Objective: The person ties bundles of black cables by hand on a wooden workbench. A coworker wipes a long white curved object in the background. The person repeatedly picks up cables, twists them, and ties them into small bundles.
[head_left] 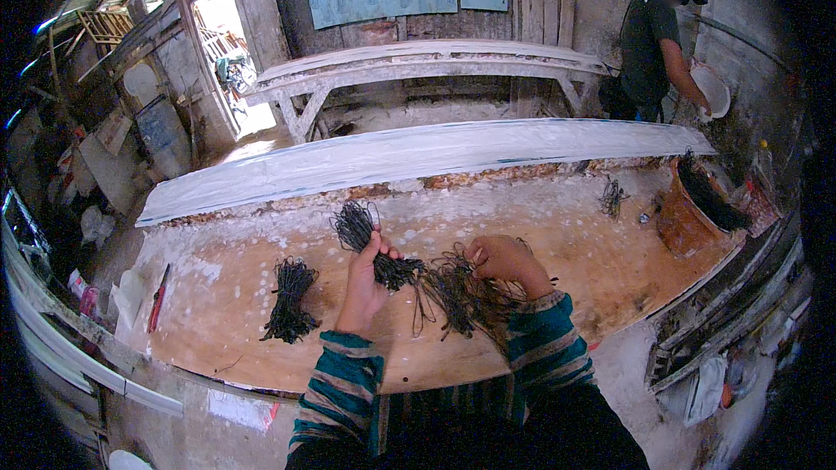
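My left hand [366,283] is closed around a bundle of black looped cords [353,226], which sticks out above and below the fist. To its right lies a loose, tangled pile of dark looped cords [457,292] on the wooden tabletop [218,331]. The bent fingers of my right hand [505,265] pinch at strands along the top of this pile; exactly how many they grip is hidden. Left of my left hand rests another bundle of black cords [292,300], gathered at its middle.
Red-handled scissors or a similar slim tool [159,298] lie at the table's left. A brown bucket [688,218] of black cords and a small cord clump [613,198] sit right. A long white board [418,157] borders the far side. Behind it, a person [649,43] holds a white basin [712,91].
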Tool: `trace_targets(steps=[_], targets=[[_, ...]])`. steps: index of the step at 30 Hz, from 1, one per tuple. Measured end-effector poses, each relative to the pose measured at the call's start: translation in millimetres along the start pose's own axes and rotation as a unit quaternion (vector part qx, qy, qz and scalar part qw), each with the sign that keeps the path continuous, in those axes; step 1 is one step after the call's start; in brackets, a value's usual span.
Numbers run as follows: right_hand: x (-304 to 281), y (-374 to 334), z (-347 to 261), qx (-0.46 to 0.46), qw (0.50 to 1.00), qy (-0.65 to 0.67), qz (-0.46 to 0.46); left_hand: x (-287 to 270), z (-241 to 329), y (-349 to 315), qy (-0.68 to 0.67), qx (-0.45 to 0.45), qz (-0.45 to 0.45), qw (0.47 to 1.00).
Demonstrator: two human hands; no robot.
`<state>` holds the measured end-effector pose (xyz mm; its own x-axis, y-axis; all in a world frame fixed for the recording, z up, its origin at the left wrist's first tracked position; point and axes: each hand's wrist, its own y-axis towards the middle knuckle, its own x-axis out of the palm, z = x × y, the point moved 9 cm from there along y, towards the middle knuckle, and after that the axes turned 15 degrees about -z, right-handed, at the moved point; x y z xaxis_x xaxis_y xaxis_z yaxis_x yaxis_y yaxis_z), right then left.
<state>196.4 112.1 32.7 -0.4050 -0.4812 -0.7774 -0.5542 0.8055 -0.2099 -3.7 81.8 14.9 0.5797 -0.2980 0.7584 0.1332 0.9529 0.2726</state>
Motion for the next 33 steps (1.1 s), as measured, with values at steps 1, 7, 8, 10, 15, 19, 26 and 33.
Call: trace_targets(steps=[1, 7, 8, 10, 15, 19, 26, 33], targets=[[-2, 2, 2, -0.005, 0.999, -0.039, 0.014, 0, -2, 1, -0.004, -0.004, -0.003, 1.0], [-11, 4, 9, -0.095, 0.979, 0.171, 0.057, 5, -8, 0, 0.034, -0.027, -0.003, 0.999], [-10, 5, 7, -0.127, 0.961, 0.241, 0.051, 7, -10, -1, 0.041, -0.032, 0.003, 0.999], [-13, 1, -6, -0.151, 0.943, 0.293, 0.055, 11, -10, -3, 0.075, -0.037, 0.004, 0.997], [3, 9, -27, -0.182, 0.919, 0.346, 0.042, 16, -22, -9, 0.173, -0.058, -0.002, 0.983], [23, 10, -47, -0.191, 0.901, 0.388, 0.027, 7, -30, -8, 0.228, -0.049, 0.011, 0.972], [40, 10, -62, -0.233, 0.884, 0.404, 0.02, 15, -30, -12, 0.214, -0.052, 0.004, 0.975], [36, 3, -70, -0.249, 0.925, 0.277, 0.081, 8, -34, -10, 0.198, -0.059, 0.002, 0.978]])
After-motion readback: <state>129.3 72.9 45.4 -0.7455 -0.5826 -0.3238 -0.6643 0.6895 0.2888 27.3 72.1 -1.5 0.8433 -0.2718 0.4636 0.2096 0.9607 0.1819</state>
